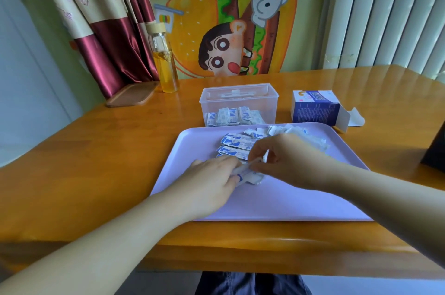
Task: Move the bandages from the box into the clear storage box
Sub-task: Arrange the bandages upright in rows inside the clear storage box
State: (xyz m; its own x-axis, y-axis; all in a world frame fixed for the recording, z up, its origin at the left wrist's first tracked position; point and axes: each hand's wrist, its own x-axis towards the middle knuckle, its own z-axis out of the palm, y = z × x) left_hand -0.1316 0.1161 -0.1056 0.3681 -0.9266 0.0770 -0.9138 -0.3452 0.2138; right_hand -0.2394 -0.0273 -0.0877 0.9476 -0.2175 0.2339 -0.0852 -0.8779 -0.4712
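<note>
Some bandages (234, 115) sit in the clear storage box (238, 102), while both hands' grips, left hand (212, 181) and right hand (289, 160), pinch a few from many left on the tray (289, 200).

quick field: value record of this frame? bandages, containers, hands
clear storage box: open, behind the tray, a row of bandages inside
bandages in box: standing along the front wall
tray: lilac, on the table
loose bandages: piled at the tray's far side
carton: right of the storage box, flap open
left hand: on the tray, gripping bandages
right hand: pinching the same bundle
bottle: back left, yellow liquid
</note>
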